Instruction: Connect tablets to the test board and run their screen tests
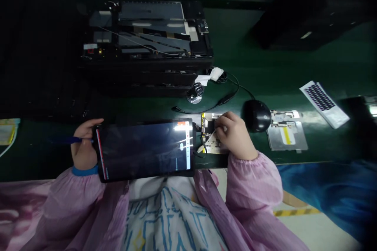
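A dark tablet with its screen lit along the right edge lies tilted at the near edge of the green table. My left hand grips the tablet's left edge, fingers curled over the top corner, and a blue pen sticks out to the left from the hand. My right hand is closed in a pinch on a small circuit board with yellow tape, lying just right of the tablet; a short cable joins the board to the tablet. What the fingertips pinch is hidden.
A stack of black trays with an opened tablet on top stands behind. A black round device with a cable, a metal plate, a white label sheet and a small metal stand lie to the right.
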The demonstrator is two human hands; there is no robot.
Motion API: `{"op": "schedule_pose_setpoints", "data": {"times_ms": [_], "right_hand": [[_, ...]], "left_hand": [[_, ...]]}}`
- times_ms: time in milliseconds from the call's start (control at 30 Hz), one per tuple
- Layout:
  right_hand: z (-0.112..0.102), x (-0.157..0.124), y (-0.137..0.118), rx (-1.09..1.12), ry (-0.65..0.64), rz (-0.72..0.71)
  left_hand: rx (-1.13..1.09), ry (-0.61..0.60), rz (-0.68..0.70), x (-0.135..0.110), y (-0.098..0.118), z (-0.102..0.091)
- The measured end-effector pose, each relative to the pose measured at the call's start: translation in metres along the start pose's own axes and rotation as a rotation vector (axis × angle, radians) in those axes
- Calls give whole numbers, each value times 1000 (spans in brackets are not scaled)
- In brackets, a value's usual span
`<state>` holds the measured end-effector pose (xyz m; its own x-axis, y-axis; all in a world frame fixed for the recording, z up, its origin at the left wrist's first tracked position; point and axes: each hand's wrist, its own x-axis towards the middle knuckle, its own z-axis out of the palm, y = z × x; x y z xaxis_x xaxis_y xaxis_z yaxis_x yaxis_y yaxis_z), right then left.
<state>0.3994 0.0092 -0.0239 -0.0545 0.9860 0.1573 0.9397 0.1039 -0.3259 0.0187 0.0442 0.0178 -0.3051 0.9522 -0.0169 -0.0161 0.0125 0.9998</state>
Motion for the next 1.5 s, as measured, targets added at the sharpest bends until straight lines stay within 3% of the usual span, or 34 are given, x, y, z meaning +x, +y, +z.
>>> {"op": "schedule_pose_setpoints", "data": {"times_ms": [200, 467, 667, 733, 833, 933, 1100, 1367, 1500], "right_hand": [[-8, -7, 0, -31, -44, -30], [-2, -13, -5, -115, -27, -43], [-14, -19, 4, 217, -39, -66], [-19, -21, 10, 435, 56, -43], [-24, -17, 14, 638, 256, 121], [-22, -5, 10, 513, 264, 262], [-7, 10, 2, 250, 209, 302], [1, 1, 9, 244, 328, 448], [3, 0, 3, 305, 301, 412]], "left_hand": [[66, -9, 121, -1, 3, 2], [224, -32, 145, -1, 5, -3], [188, -41, 248, 1, -3, -5], [198, -52, 262, 1, -3, -6], [203, -70, 271, 2, -3, -8], [170, -76, 272, 2, -5, -10], [96, -112, 277, 3, -10, -12], [27, -164, 299, 4, -17, -14], [39, -175, 312, 4, -17, -14]]}}
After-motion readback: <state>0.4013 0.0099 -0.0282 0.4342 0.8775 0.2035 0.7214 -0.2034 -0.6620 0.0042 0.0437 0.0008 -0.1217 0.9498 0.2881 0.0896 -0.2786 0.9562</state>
